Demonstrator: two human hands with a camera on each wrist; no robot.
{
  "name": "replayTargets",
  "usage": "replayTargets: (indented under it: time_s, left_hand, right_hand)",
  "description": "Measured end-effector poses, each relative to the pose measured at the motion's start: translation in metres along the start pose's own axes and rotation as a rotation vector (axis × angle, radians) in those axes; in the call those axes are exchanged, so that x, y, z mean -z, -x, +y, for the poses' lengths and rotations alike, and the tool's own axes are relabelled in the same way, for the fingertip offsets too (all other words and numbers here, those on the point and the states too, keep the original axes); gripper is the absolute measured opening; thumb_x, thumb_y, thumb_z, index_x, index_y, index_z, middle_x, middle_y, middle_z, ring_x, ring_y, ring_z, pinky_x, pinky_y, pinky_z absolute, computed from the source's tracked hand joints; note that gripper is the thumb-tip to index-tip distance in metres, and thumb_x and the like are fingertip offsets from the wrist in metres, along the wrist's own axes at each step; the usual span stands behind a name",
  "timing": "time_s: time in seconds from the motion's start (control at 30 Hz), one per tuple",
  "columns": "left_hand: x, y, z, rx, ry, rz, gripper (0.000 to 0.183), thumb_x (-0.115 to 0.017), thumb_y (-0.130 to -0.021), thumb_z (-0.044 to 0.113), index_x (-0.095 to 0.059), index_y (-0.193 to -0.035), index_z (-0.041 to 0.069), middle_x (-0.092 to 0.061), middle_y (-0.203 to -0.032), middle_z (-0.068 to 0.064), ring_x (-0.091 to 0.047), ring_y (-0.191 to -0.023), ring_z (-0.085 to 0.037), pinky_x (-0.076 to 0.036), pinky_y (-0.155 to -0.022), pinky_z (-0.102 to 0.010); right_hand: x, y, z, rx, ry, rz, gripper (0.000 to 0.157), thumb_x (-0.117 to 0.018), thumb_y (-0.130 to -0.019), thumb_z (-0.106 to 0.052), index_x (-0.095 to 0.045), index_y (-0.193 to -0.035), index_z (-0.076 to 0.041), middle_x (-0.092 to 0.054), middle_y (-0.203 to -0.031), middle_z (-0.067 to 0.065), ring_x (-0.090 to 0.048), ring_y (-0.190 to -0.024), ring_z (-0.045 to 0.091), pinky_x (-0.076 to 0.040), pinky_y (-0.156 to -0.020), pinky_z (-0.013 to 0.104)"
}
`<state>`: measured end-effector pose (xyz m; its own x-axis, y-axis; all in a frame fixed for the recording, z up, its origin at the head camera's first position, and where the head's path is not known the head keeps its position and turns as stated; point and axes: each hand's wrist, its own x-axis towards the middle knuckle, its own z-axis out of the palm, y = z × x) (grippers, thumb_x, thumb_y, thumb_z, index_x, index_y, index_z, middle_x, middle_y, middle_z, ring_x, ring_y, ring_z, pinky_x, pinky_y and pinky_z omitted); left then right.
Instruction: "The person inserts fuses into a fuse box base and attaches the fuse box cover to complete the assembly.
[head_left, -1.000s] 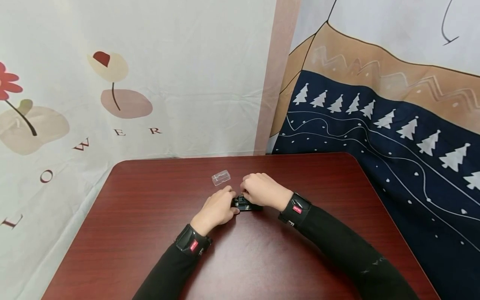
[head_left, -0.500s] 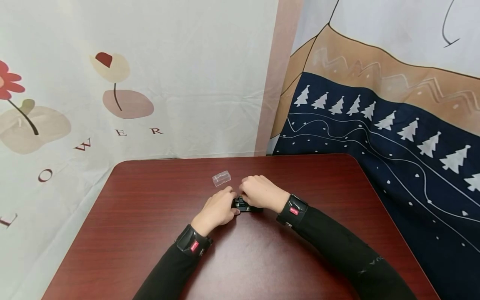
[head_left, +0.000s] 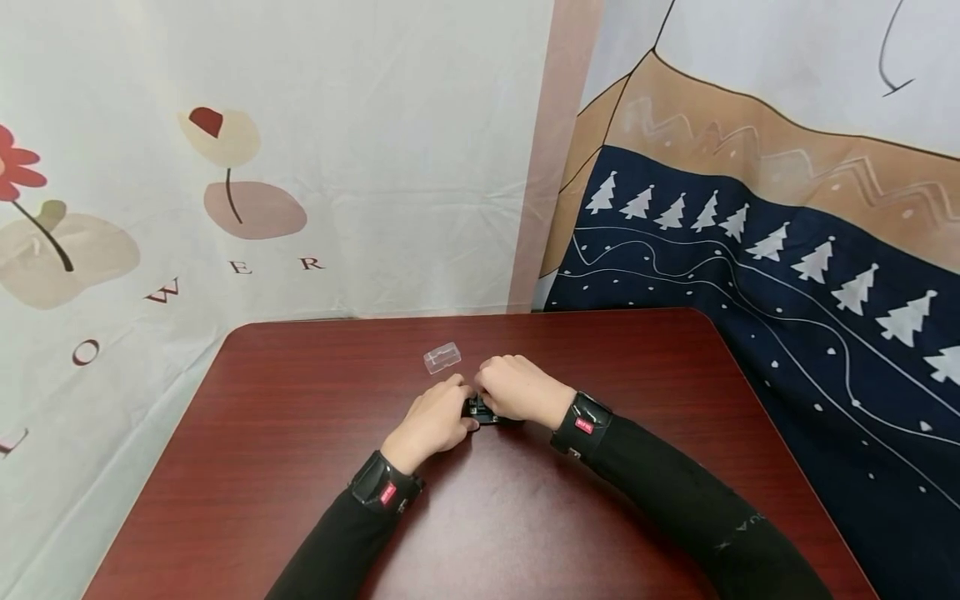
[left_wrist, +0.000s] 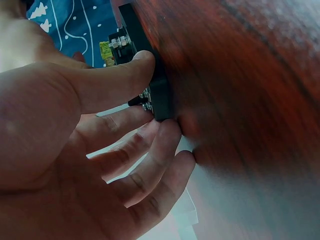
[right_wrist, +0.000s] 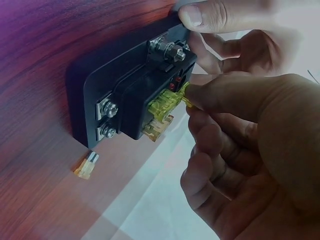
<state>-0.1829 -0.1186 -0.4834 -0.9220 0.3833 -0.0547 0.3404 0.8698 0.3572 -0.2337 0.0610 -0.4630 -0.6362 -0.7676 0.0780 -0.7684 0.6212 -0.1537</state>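
A black fuse block (right_wrist: 132, 97) with metal terminal screws lies on the table, between both hands in the head view (head_left: 486, 410). My left hand (head_left: 431, 419) holds its left end, with the thumb on the near edge and the fingers at the far side. My right hand (head_left: 525, 388) pinches a yellow blade fuse (right_wrist: 187, 94) between thumb and fingers, close to the block's slots; whether it is seated is hidden. Other yellow fuses (right_wrist: 161, 104) and a tan blade fuse (right_wrist: 158, 129) sit in the block. Red marks show inside a slot beside them.
A loose orange-tan fuse (right_wrist: 86, 167) lies on the table beside the block. Behind the left hand is a clear plastic cover (head_left: 442, 357). The brown table (head_left: 315, 400) ends at printed curtains (head_left: 420, 167).
My right hand has shifted slightly left and toward me over the fuse block. The left hand keeps its hold, and the clear cover stays where it was.
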Motion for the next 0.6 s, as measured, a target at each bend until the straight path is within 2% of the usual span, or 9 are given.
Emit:
replayTargets:
  time_s: [0.33, 0.6]
  left_hand:
    - [-0.0001, -0.0003, 0.0001, -0.002, 0.008, -0.006, 0.034, -0.084, -0.088, 0.027, -0.076, -0.117, 0.012, -0.060, -0.106, -0.001, -0.065, -0.094, -0.025, -0.057, -0.077, -0.050]
    - [0.0001, -0.0004, -0.0009, -0.011, 0.005, -0.004, 0.033, -0.084, -0.088, 0.027, -0.075, -0.117, 0.014, -0.060, -0.107, -0.001, -0.065, -0.095, -0.026, -0.058, -0.077, -0.052]
  right_hand:
    - [0.0014, 0.0007, -0.0022, 0.024, 0.026, 0.003, 0.021, -0.067, -0.094, -0.007, -0.073, -0.075, -0.017, -0.060, -0.072, -0.003, -0.056, -0.063, 0.012, -0.050, -0.056, 0.034]
    - [0.0015, -0.0012, -0.0070, 0.031, 0.074, -0.022, 0.015, -0.067, -0.091, -0.004, -0.076, -0.081, -0.011, -0.063, -0.075, 0.002, -0.059, -0.066, 0.015, -0.056, -0.061, 0.038]
